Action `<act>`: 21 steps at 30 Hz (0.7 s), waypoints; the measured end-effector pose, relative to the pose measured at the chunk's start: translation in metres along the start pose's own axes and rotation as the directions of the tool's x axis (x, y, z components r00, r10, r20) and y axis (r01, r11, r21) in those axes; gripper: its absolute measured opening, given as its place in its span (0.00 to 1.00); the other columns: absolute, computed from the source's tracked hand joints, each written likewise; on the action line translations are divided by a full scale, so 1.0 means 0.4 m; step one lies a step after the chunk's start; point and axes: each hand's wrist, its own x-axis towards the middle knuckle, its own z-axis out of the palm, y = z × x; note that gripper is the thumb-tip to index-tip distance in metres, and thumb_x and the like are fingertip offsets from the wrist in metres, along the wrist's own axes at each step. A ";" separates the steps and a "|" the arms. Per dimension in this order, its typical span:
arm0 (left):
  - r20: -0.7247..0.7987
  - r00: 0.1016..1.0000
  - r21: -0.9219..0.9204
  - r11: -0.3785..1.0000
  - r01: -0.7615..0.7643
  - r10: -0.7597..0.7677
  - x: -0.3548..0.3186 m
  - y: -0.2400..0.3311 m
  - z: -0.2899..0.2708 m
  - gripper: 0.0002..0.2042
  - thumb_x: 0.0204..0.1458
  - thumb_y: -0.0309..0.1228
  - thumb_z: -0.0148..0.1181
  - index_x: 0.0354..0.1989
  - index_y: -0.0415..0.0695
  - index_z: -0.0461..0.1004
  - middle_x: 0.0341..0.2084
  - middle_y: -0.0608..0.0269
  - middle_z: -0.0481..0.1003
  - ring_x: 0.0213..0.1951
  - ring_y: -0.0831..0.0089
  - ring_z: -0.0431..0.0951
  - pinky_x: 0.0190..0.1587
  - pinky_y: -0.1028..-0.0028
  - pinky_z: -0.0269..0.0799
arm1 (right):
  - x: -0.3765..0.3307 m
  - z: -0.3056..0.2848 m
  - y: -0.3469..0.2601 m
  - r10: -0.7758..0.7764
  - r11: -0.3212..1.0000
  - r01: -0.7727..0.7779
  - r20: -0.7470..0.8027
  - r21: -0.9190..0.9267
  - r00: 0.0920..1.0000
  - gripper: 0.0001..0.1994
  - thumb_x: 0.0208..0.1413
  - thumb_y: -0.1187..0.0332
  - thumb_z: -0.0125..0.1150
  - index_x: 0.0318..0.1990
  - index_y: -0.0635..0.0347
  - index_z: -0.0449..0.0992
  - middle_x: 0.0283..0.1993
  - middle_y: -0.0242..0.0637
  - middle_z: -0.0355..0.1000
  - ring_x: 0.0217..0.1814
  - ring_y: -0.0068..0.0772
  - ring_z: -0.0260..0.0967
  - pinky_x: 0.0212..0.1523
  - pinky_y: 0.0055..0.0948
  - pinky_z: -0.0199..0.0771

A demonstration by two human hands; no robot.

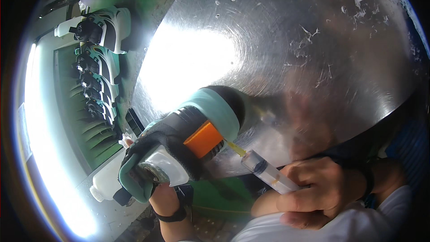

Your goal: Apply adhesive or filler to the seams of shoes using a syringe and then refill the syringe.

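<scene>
Scratched metal table [264, 22]. Right hand [320, 192] grips syringe [271, 174], needle [237, 149] at tool [186, 123]; left hand [164, 192] mostly hidden, grip unclear.

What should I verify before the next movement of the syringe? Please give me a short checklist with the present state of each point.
1. Syringe secure in the right hand: ok, fingers closed around it.
2. Yellow tip fitted on the syringe: ok.
3. Yellow tip inside the black-and-teal device: cannot tell; its end is beside the orange piece.
4. Left hand gripping the device: cannot tell, mostly hidden.
5. Metal surface free of scraps: not ok, pale scraps lie on it.
</scene>
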 end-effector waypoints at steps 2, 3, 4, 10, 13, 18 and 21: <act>-0.021 0.999 -0.018 0.999 0.040 -0.041 -0.030 -0.010 -0.014 0.21 0.49 0.43 0.60 0.44 0.39 0.71 0.37 0.58 0.75 0.40 0.66 0.75 0.44 0.68 0.72 | -0.001 0.003 0.007 -0.007 0.998 0.008 0.013 -0.058 1.000 0.08 0.49 0.65 0.59 0.28 0.60 0.74 0.24 0.41 0.65 0.20 0.33 0.66 0.22 0.28 0.71; -0.031 0.998 -0.025 0.998 0.057 -0.058 -0.032 -0.013 -0.018 0.21 0.49 0.43 0.60 0.44 0.39 0.71 0.37 0.58 0.75 0.40 0.66 0.75 0.44 0.68 0.72 | -0.002 0.006 0.010 -0.020 0.997 0.021 0.016 -0.078 1.000 0.08 0.49 0.65 0.60 0.28 0.60 0.74 0.23 0.40 0.64 0.20 0.33 0.67 0.22 0.28 0.71; -0.040 0.996 -0.034 0.997 0.074 -0.075 -0.057 -0.005 -0.033 0.21 0.49 0.43 0.60 0.44 0.39 0.71 0.37 0.58 0.75 0.40 0.66 0.75 0.44 0.69 0.72 | -0.003 0.009 0.012 -0.032 0.995 0.034 0.020 -0.098 0.999 0.09 0.48 0.64 0.60 0.27 0.60 0.74 0.23 0.40 0.63 0.20 0.33 0.67 0.21 0.28 0.71; -0.072 0.980 -0.106 0.978 0.177 -0.185 -0.151 -0.053 -0.064 0.21 0.48 0.42 0.62 0.44 0.39 0.71 0.37 0.59 0.75 0.39 0.66 0.75 0.43 0.69 0.72 | -0.016 0.004 0.027 -0.040 0.999 0.040 0.049 -0.009 0.998 0.09 0.48 0.65 0.60 0.27 0.63 0.74 0.21 0.40 0.63 0.19 0.32 0.66 0.20 0.27 0.70; -0.089 0.968 -0.140 0.966 0.219 -0.233 -0.155 -0.068 -0.069 0.21 0.47 0.42 0.62 0.44 0.40 0.71 0.37 0.59 0.75 0.39 0.66 0.75 0.43 0.69 0.72 | -0.020 -0.008 0.022 0.019 0.996 -0.025 0.071 0.083 0.997 0.09 0.49 0.66 0.59 0.28 0.64 0.75 0.22 0.43 0.65 0.18 0.31 0.66 0.20 0.29 0.70; -0.119 0.943 -0.203 0.937 0.284 -0.311 -0.185 -0.082 -0.084 0.21 0.46 0.41 0.63 0.44 0.40 0.71 0.37 0.59 0.75 0.39 0.67 0.75 0.42 0.69 0.72 | -0.018 -0.013 0.015 0.040 0.968 -0.046 0.031 0.245 0.999 0.10 0.51 0.67 0.56 0.26 0.67 0.74 0.21 0.43 0.67 0.18 0.31 0.65 0.28 0.33 0.76; -0.120 0.926 -0.251 0.913 0.321 -0.359 -0.212 -0.085 -0.090 0.21 0.46 0.41 0.64 0.44 0.40 0.71 0.37 0.60 0.75 0.39 0.67 0.75 0.42 0.69 0.72 | -0.013 -0.033 -0.018 0.097 0.955 -0.111 0.064 0.276 0.993 0.11 0.52 0.68 0.55 0.25 0.67 0.74 0.18 0.41 0.66 0.17 0.32 0.65 0.35 0.36 0.78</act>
